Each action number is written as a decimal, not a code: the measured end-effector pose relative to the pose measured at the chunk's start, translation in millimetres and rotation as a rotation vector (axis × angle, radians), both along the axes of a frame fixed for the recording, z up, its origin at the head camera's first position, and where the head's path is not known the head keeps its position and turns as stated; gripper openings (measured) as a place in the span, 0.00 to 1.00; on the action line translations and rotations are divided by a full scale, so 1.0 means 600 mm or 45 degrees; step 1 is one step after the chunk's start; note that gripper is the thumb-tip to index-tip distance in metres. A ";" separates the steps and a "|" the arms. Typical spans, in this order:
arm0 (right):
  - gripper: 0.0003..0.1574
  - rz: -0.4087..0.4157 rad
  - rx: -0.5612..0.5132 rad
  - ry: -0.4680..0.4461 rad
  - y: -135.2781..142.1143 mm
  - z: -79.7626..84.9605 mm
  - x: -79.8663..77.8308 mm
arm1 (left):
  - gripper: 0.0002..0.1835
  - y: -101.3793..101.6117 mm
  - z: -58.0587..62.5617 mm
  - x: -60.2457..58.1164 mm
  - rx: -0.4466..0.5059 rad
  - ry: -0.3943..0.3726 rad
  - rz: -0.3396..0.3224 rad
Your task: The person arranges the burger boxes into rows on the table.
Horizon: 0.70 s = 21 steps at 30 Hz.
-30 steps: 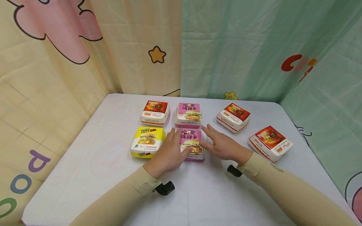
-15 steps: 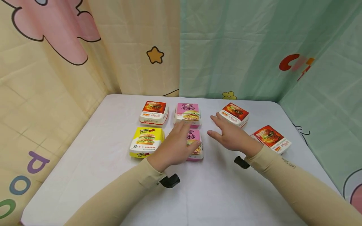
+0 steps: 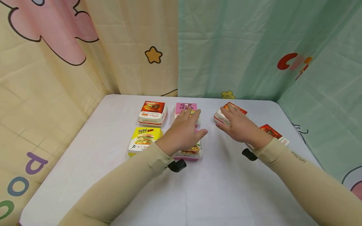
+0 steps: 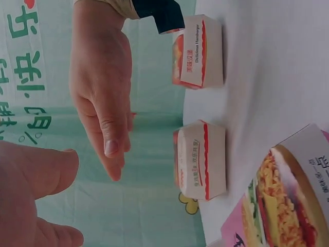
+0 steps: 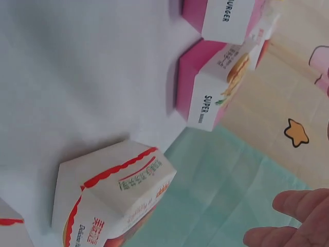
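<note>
My left hand is over the two pink burger boxes, fingers spread and straight, holding nothing. It partly covers the near pink box and the far pink box. My right hand, also with straight fingers and nothing in them, is over the back right red-and-white burger box. Another red-and-white burger box lies partly behind the right wrist. In the left wrist view, the right hand is raised above the tabletop, apart from the boxes.
Left of the pink boxes lie a yellow burger box and, behind it, a red-and-white burger box. All stand on a white-covered table. Printed curtains close off the back and sides.
Both hands have moved forward and to the right, the left from beside the near pink box, the right over the back right box. The boxes keep their places.
</note>
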State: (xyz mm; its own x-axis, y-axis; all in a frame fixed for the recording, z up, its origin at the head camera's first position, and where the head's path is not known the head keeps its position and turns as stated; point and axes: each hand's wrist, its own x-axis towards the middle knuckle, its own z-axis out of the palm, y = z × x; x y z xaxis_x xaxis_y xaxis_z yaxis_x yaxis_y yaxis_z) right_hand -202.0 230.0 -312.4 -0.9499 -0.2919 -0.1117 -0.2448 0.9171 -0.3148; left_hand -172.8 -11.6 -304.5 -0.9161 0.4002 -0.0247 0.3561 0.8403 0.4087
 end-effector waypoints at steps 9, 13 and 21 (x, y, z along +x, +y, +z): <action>0.55 -0.090 0.101 -0.019 0.044 0.013 -0.031 | 0.45 0.030 0.029 -0.036 -0.083 -0.035 -0.113; 0.56 -0.133 0.138 -0.031 0.059 0.016 -0.047 | 0.44 0.046 0.033 -0.064 -0.114 -0.054 -0.152; 0.56 -0.181 0.218 -0.085 0.081 0.014 -0.076 | 0.44 0.078 0.018 -0.126 -0.047 -0.160 -0.169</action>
